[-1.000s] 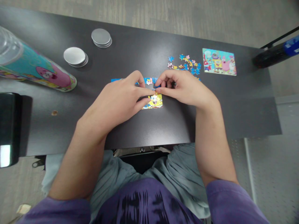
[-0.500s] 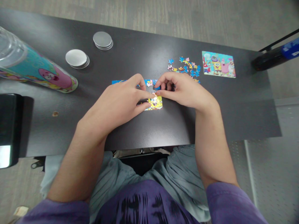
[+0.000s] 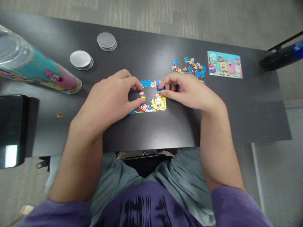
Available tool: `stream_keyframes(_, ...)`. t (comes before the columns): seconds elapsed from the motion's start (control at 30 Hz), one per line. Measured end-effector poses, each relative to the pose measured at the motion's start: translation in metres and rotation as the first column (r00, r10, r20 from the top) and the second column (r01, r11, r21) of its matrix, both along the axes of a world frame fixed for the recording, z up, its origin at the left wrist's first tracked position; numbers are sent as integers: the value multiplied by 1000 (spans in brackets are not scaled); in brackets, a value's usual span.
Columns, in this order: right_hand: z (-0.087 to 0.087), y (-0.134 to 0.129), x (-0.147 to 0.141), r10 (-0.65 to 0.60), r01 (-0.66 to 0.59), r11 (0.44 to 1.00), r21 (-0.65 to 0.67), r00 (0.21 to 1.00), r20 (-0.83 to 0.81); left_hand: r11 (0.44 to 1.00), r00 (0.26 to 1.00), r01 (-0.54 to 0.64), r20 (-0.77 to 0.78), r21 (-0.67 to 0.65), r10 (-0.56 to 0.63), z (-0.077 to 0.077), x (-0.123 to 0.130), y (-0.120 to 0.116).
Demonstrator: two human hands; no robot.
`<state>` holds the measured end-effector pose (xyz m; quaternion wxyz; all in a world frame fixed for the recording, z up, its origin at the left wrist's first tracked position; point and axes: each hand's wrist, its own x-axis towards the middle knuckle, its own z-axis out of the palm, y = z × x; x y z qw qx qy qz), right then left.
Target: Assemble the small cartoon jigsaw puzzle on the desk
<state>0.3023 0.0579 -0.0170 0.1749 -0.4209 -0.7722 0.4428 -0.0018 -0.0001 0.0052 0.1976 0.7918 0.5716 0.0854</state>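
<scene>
- Our L hand [image 3: 106,97] is over the L side of a part-built jigsaw [image 3: 159,103], thumb & index tips apart w/ a moderate gap.
- Our R hand [image 3: 193,91] pinches a blue pc [image 3: 161,89] at the jigsaw's R edge.
- We see the jigsaw flat on a dark desk [image 3: 151,132], btwn our hands, gap in its middle.
- Loose pcs [image 3: 175,61] lie just beyond our R hand, near a cartoon pic card [image 3: 224,64].

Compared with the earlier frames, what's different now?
The left hand has moved left across the part-built puzzle, its thumb and fingers now spread, uncovering the gap in the middle and more of the bottom edge. The right hand stays at the puzzle's right side, pinching a blue piece. The loose pieces and picture card look unmoved.
</scene>
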Motion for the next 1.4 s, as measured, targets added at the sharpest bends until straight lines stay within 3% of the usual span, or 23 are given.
stream_keyframes(0.3,-6,1,3,17,-15,998,53,999,-31,999,998,35,49,1,-35,-4,0,0)
stream_keyframes(0.53,-1,0,2,-5,5,1000,-2,1000,-5,996,996,67,61,-50,-64,3,1,-2)
stream_keyframes(1.0,-2,1,3,-5,5,1000,25,1000,1,998,999,24,24,-55,-23,6,-2,-1)
stream_keyframes(1.4,2,-2,1,-2,2,1000,-5,1000,17,997,995,65,76,-36,-62,-3,-2,3)
